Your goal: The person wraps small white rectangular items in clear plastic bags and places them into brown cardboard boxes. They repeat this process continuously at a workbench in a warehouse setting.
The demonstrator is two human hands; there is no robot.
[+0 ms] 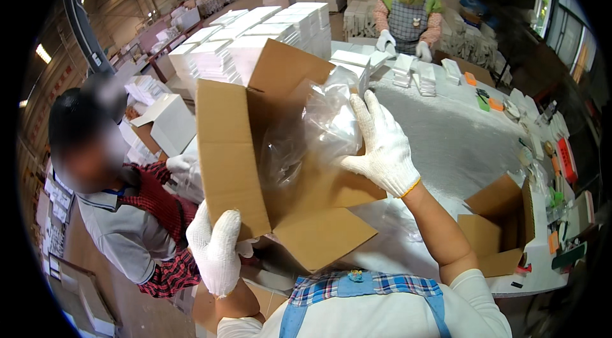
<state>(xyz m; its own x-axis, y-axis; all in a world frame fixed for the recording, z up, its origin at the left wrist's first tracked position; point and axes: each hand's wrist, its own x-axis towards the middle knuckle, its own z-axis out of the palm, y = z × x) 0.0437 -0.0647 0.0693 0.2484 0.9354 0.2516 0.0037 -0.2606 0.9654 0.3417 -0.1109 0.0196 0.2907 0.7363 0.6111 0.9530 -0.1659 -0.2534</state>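
An opened cardboard box point(233, 153) is tilted in front of me, its flaps spread. A crumpled clear plastic bag point(328, 115) lines it and bulges from its opening. In a white knitted glove, my left hand point(217, 252) grips the box's lower left corner, with some fingers hidden behind the cardboard. My right hand point(382, 153), gloved the same way, lies against the bag at the box's right side. Its thumb and fingers are spread apart, and I see nothing clasped between them.
A second open carton point(497, 226) stands on the grey worktable point(433, 127) at right. White stacked slabs point(248, 38) rise behind my box. One co-worker point(127, 210) stands close at left, another point(411, 13) across the table. Small tools and a red tray point(566, 159) line the right edge.
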